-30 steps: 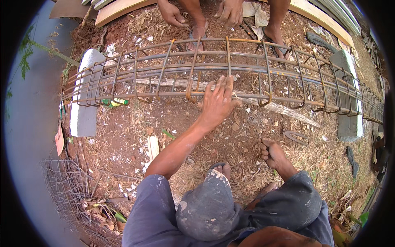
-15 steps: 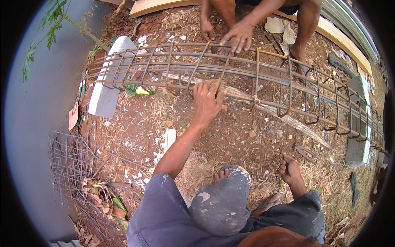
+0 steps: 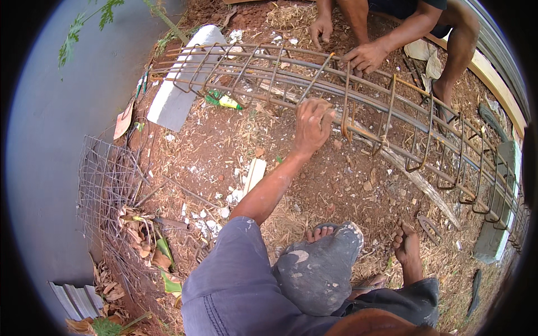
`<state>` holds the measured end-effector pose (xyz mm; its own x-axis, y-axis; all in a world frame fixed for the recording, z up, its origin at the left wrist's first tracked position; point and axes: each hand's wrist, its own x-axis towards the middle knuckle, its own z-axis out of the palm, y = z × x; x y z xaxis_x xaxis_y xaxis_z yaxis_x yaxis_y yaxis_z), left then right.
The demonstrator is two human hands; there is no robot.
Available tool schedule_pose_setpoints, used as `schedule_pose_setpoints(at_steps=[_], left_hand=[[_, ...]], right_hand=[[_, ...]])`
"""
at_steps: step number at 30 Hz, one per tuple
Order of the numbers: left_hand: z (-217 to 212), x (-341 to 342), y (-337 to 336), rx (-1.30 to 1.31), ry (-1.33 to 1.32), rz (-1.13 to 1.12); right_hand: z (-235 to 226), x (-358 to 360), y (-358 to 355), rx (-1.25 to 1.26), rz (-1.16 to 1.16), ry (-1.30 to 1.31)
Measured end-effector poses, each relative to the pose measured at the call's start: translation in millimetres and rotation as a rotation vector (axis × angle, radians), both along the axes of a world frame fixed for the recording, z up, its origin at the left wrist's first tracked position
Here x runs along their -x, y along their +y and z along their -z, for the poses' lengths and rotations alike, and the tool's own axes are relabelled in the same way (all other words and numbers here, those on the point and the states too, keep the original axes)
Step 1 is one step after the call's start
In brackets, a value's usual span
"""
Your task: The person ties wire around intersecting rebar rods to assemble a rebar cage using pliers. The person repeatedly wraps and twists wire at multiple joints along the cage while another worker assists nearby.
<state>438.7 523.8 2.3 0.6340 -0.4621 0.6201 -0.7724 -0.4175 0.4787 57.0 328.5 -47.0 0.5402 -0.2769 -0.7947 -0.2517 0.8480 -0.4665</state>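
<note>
A long rebar cage (image 3: 314,98), made of rusty bars with square stirrups, stretches across the ground before me. My left hand (image 3: 314,126) is closed around its near lower bar, just left of a stirrup (image 3: 346,106). A second stirrup seems to hang close against that one. My right hand (image 3: 407,242) is low at the right, fingers curled into the palm; whether it holds anything is hidden. Beside it on the dirt lie pincers (image 3: 428,229). Across the cage, a co-worker's hand (image 3: 363,57) touches the far bar, while their other hand (image 3: 321,31) hangs behind it.
A white block (image 3: 174,109) supports the cage's left end, a grey-white block (image 3: 493,242) its right. Beneath lies a weathered wooden strip (image 3: 423,187). Wire mesh (image 3: 103,185) leans near the grey wall (image 3: 45,168). A trowel (image 3: 124,120) lies by the wall.
The view has swung, so the scene sits further right and up at left. My left hand's thumb has come away from the stirrup, which stands free of it. My right hand stays curled.
</note>
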Motion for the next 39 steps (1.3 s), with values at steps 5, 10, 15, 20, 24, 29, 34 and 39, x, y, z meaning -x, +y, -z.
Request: schedule_pose_setpoints(at_steps=[5,10,15,20,24,29,34,39], left_hand=[[-14.8,-34.5,14.5,0.027,-0.184,-0.455],[-16.9,-51.7,27.9,-0.161,0.018,-0.477],[-21.4,-65.2,22.9,-0.126,0.047,-0.445],[-26.6,-53.4,31.2,-0.156,-0.061,-0.422],[-43.2,-28.4,24.7,0.104,-0.219,-0.383],[-52.8,12.8,6.4,0.068,-0.219,0.04],[-44.7,18.0,-29.0,-0.218,-0.145,0.181],[-29.3,58.9,-31.8,-0.104,-0.102,0.348]], right_hand=[[-1.8,4.8,-9.2,0.019,0.026,-0.014],[-6.8,-3.4,-3.4,0.06,0.018,0.095],[-12.7,-5.5,-1.8,0.083,0.005,0.042],[-10.8,2.6,0.0,0.074,0.034,0.023],[-9.9,6.1,0.8,0.097,0.032,0.025],[-2.6,5.7,3.1,0.177,0.089,0.094],[-7.1,0.3,6.5,0.181,-0.057,-0.002],[-9.5,9.3,7.2,0.251,-0.07,-0.009]])
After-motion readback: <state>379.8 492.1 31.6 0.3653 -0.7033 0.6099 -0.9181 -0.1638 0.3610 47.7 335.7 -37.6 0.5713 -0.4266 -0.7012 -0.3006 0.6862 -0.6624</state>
